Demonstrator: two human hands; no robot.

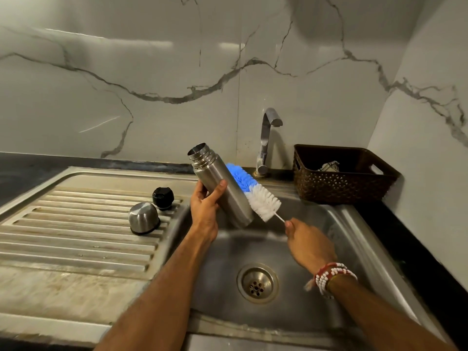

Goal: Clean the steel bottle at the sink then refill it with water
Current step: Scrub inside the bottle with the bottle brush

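My left hand grips the steel bottle around its middle, holding it tilted over the sink basin with its open mouth up and to the left. My right hand holds the thin white handle of a bottle brush. The brush's blue and white bristles lie against the bottle's right side, outside it. The steel cup lid and the black stopper stand on the ribbed drainboard to the left.
The tap stands behind the basin, with no water running. A dark woven basket with a cloth inside sits on the counter at the back right. The drain lies in the basin's middle. Marble walls close the back and right.
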